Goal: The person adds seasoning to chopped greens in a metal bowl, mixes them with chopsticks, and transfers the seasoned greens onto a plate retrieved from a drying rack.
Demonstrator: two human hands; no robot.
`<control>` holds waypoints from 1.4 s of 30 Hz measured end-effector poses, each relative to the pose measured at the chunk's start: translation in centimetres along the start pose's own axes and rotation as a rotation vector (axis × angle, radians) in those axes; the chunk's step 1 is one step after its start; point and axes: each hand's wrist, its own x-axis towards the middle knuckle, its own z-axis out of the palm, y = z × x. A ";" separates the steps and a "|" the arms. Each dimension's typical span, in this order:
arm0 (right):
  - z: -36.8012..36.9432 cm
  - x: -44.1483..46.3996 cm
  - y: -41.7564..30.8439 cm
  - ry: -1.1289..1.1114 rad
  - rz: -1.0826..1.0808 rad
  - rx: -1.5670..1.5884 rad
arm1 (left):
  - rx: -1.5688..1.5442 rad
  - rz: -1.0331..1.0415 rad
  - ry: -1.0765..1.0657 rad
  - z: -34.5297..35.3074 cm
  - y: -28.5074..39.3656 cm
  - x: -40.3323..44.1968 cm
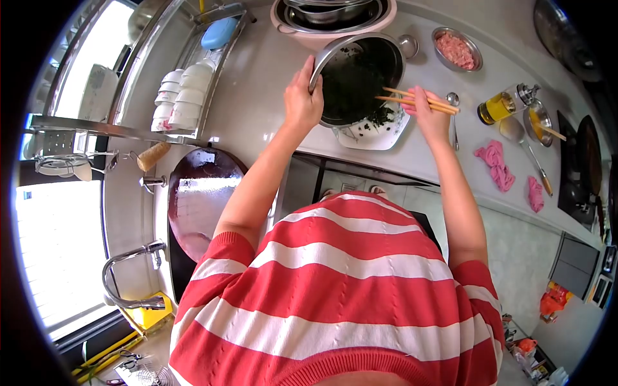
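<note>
My left hand (304, 98) grips the rim of a metal bowl (329, 51), which is tilted over a white dish (380, 140). Dark green chopped greens (353, 80) fill much of the bowl, and some lie on the dish below its lower edge. In my right hand (427, 114) is a pair of wooden chopsticks (444, 106), their tips at the bowl's right side near the greens. A metal spoon (455, 122) rests on the counter just right of that hand.
Minced meat (454, 50) fills a metal bowl at the back right. An oil bottle (497, 108), pink cloths (494, 165) and a ladle (534, 154) are on the right. Stacked white bowls (187, 96) stand left, above the faucet (116, 276). A pink basin (309, 38) is behind.
</note>
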 end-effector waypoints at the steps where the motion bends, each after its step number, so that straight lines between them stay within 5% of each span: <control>1: -0.3 -0.4 0.1 0.002 0.001 -0.005 | -0.001 0.008 -0.003 0.0 0.2 -0.1; 16: -1.3 -4.1 -0.6 -0.041 -0.083 -0.210 | 0.011 0.268 0.084 0.3 -0.2 0.1; 26: 5.0 -1.4 -0.5 -0.091 -0.213 0.093 | 0.010 0.236 0.095 0.8 1.1 -0.2; 42: -2.3 -4.6 1.7 -0.101 0.046 0.010 | -0.020 0.173 0.201 0.4 -1.1 1.1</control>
